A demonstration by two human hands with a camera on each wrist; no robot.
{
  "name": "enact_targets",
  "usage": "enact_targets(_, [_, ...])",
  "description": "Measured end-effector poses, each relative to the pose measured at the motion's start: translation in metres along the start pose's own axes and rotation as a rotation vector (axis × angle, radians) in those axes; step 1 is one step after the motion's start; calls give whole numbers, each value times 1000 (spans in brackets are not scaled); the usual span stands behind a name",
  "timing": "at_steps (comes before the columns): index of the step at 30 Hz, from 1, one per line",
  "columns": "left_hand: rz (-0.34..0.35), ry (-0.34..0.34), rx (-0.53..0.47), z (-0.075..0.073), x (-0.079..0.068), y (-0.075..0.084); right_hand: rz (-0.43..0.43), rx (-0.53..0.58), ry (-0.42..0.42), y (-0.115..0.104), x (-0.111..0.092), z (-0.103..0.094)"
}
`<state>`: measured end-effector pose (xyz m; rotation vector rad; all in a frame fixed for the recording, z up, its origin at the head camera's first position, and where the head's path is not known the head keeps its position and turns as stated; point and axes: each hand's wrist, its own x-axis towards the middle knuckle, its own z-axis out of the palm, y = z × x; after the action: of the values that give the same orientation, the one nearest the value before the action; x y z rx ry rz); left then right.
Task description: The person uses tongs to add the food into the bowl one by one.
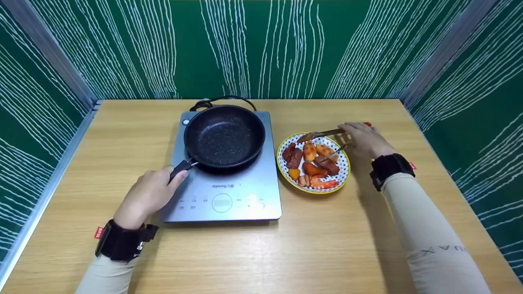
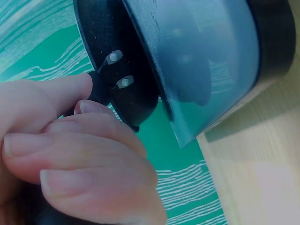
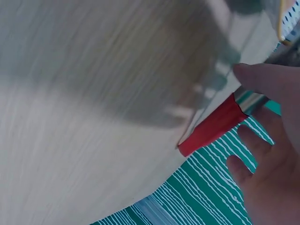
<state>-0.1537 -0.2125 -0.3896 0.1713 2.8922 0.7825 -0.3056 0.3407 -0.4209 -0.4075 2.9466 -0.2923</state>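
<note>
My left hand [image 1: 149, 192] grips the black handle [image 1: 182, 168] of a frying pan [image 1: 224, 136], fingers curled round it in the left wrist view. The pan's dark speckled inside shows no food. Its base sits over a silver induction cooktop [image 1: 249, 200]. On the right, my right hand [image 1: 365, 139] holds metal tongs [image 1: 330, 132] with a red grip [image 3: 215, 125]. The tongs' two arms are spread over a dotted plate [image 1: 344, 165] with a yellow rim. One tip overlaps a brown piece [image 1: 306, 138] at the far rim; the other reaches a dark meat piece [image 1: 329, 165].
Also on the plate lie a shrimp [image 1: 322, 183], browned oval pieces [image 1: 309, 151], reddish-brown meat [image 1: 294, 157] and a yellow chunk [image 1: 293, 174]. A black cord [image 1: 233, 97] loops behind the cooktop. Green patterned panels [image 1: 261, 49] enclose the wooden table [image 1: 261, 253].
</note>
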Motion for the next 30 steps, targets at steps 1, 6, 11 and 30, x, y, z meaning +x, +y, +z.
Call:
enact_targets(1, [-2, -3, -4, 0, 0, 0, 2, 6, 15, 1, 0, 1])
enact_targets(6, [-8, -12, -12, 1, 1, -1, -29, 8, 76, 5, -1, 2])
enact_targets(11, [-7, -4, -4, 1, 1, -1, -77, -30, 107, 10, -8, -2])
enact_targets(30, [3, -9, -2, 0, 0, 2, -115, 180, 169, 7, -74, -7])
